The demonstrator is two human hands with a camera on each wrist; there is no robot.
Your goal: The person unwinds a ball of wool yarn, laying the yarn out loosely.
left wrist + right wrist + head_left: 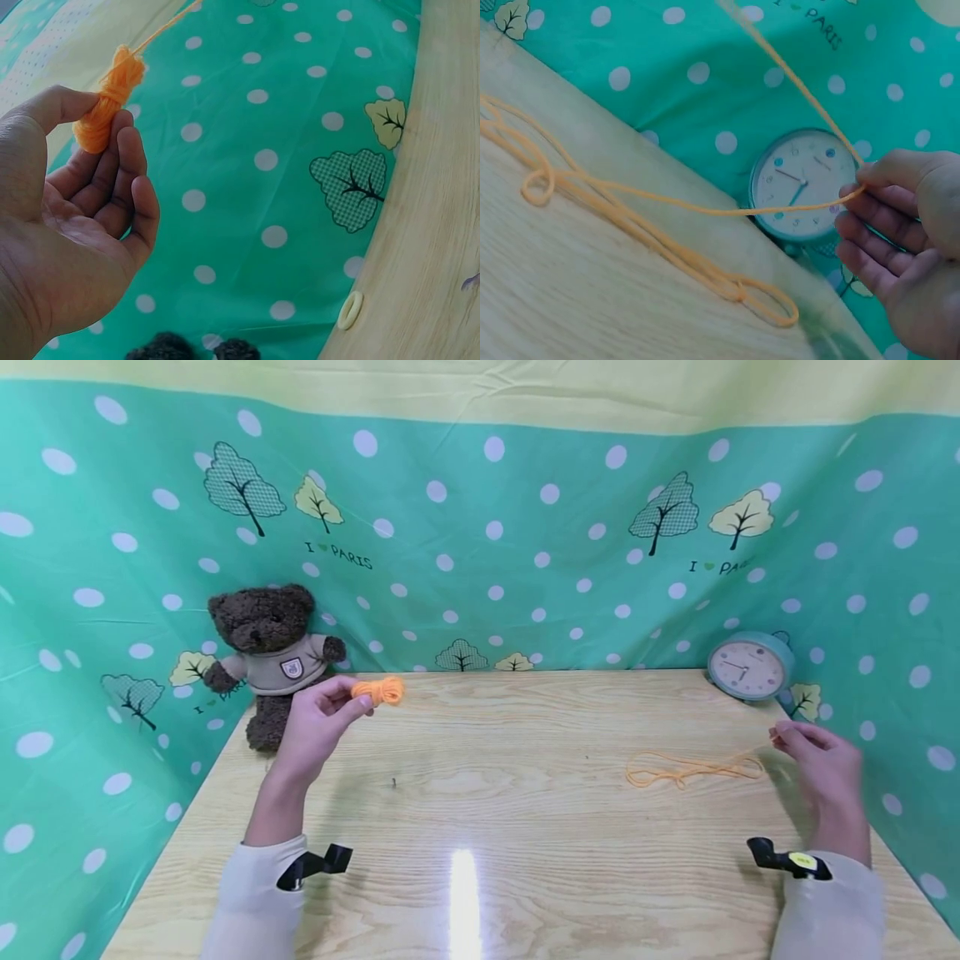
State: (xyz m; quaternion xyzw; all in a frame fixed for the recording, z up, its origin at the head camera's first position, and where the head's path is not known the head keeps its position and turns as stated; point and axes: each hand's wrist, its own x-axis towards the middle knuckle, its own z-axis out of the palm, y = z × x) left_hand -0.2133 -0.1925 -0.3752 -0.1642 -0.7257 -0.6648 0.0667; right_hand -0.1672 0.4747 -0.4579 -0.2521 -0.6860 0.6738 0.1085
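My left hand (318, 722) pinches a small bundle of orange yarn (382, 691) between thumb and fingers, raised over the left part of the table. In the left wrist view the bundle (111, 101) is wrapped round its middle, and a strand runs off its top. Far to the right, my right hand (821, 768) pinches a strand of the same orange yarn (802, 208) between thumb and forefinger. Loose loops of yarn (693, 768) lie on the table just left of that hand. The right wrist view shows the strand bending at the fingertips and rising up and left.
A brown teddy bear (273, 652) in a grey top sits behind my left hand. At the back right corner stands a teal alarm clock (748, 667). A dotted green cloth (465, 552) hangs round the wooden table (525, 843). A pale ring (350, 310) lies near the table edge.
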